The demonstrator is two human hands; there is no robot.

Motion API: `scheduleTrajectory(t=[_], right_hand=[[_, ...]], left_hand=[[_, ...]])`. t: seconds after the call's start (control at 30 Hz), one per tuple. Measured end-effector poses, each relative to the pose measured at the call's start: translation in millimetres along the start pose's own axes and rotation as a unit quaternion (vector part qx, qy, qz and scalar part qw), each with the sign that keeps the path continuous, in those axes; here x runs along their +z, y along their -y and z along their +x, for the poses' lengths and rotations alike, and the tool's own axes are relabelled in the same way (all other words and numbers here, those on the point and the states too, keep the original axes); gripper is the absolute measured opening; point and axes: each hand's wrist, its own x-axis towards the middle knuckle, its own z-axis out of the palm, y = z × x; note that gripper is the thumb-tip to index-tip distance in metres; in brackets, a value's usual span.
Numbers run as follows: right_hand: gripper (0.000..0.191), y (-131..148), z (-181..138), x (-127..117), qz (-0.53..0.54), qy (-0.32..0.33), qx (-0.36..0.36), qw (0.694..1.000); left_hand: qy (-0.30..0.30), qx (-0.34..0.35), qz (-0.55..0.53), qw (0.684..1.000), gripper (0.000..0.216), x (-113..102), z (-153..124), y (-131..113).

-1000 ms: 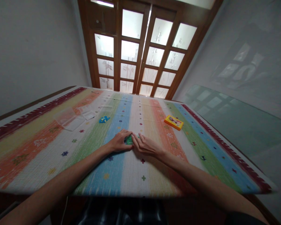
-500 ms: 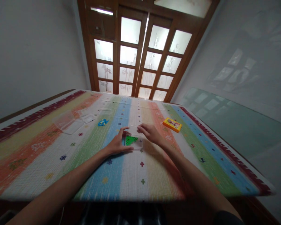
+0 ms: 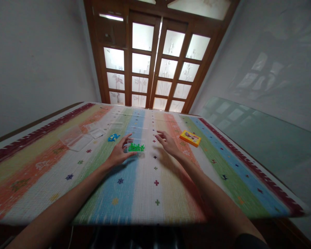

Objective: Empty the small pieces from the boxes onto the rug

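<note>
My left hand [image 3: 120,152] grips a small clear plastic box [image 3: 141,155] from its left side, thumb at the near edge and fingers round the far left corner. Small bright green pieces [image 3: 136,147] are spread inside the box, which is tilted toward me. Its lid stands or lies at the far side, too see-through to make out well. To the right of the box, my right hand [image 3: 168,142] is in the air over the cloth, its fingers apart and holding nothing.
A pile of blue pieces [image 3: 114,137] lies beyond my left hand. Farther left are an open clear container [image 3: 76,138] and a smaller clear box [image 3: 96,132]. An orange-yellow box [image 3: 190,138] lies to the right on the striped tablecloth [image 3: 145,193].
My left hand has moved left with the clear box, and the green pieces have spread out in it. My right hand has come away from the box, its fingers opening.
</note>
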Motion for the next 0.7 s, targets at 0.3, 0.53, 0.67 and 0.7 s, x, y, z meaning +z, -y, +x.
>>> scheduleTrajectory(t=[0.3,0.53,0.67,0.7], right_hand=[[0.033,-39.1,-48.5,-5.3,-0.176,0.104,-0.096,0.974],[0.028,-45.9,-54.9,1.4,-0.223,0.094,-0.180,0.954],[0.029,-46.5,-55.7,1.8,-0.234,0.091,-0.182,0.951],[0.029,-46.4,-55.8,1.8,-0.235,0.092,-0.182,0.950]], left_hand=[[-0.143,0.011,0.129,0.981,0.080,-66.4,26.1,25.4],[-0.152,0.126,0.329,0.923,0.063,-101.6,31.2,36.7],[-0.119,0.154,0.384,0.903,0.054,-113.1,31.5,43.7],[-0.105,0.159,0.386,0.902,0.052,-115.8,32.3,46.8]])
